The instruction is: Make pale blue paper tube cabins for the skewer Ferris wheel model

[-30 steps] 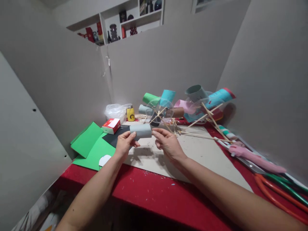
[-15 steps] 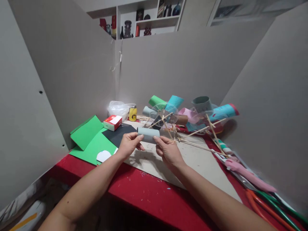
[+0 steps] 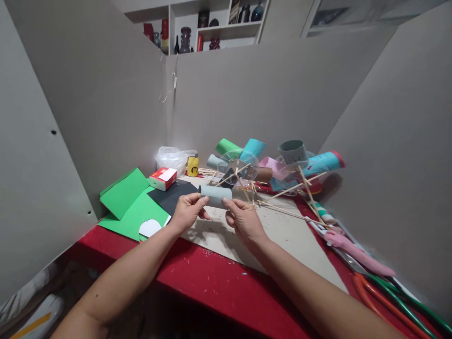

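Note:
A short grey-blue paper tube point(image 3: 216, 194) is held level above the pale board point(image 3: 282, 235), with a dark rim at its left end. My left hand point(image 3: 187, 210) pinches the tube near its left end, thumb in front. On the tube's right end, my right hand point(image 3: 245, 220) has its thumb and fingers closed. Green paper sheets point(image 3: 127, 195) and a black sheet point(image 3: 169, 197) lie left of my hands, with a white rounded paper piece point(image 3: 149, 228) on the green.
Behind the tube are a red and white box point(image 3: 163, 179), a yellow can point(image 3: 192, 165) and a plastic bag point(image 3: 172, 159). Coloured paper rolls and wooden sticks point(image 3: 278, 192) stand at the back right. Pink-handled point(image 3: 360, 253) and orange-handled tools point(image 3: 381, 299) line the right edge.
The whole view has shifted slightly, so everything sits a little further left. Both hands keep their hold on the tube, with almost no change in pose.

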Demonstrator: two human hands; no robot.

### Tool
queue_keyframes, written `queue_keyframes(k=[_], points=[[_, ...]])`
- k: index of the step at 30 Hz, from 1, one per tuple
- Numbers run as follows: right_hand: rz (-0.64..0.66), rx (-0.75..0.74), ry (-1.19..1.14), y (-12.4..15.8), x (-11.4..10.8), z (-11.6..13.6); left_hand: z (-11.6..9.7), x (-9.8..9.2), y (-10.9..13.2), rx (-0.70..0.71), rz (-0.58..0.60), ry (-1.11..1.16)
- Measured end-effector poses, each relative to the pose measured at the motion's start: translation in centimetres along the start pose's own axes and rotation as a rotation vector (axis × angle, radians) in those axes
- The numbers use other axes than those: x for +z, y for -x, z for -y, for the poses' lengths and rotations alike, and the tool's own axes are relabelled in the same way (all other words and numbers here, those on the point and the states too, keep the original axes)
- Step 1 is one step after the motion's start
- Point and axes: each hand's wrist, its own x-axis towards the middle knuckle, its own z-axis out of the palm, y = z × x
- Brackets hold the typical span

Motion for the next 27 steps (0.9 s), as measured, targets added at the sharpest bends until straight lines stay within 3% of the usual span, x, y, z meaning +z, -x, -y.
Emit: queue_keyframes(k=[6, 14, 18, 23, 27], points=[[0.062, 0.034, -0.036, 0.3, 0.1, 0.1, 0.2, 0.0, 0.1, 0.045, -0.006, -0.006], [0.035, 0.062, -0.117, -0.1, -0.1, -0.2, 0.3, 0.1, 0.2, 0.003, 0.008, 0.062], [0.022, 0.115, -0.143, -0.5, -0.4, 0.1, -0.1, 0.2, 0.2, -0.010, -0.080, 0.096], [0.016, 0.146, -0.158, -1.2, -1.1, 0.5, -0.1, -0.1, 0.0, 0.087, -0.225, 0.121], [0.011, 0.130, -0.145, -1.6, -1.5, 0.6, 0.1, -0.2, 0.0, 0.068, -0.240, 0.135]])
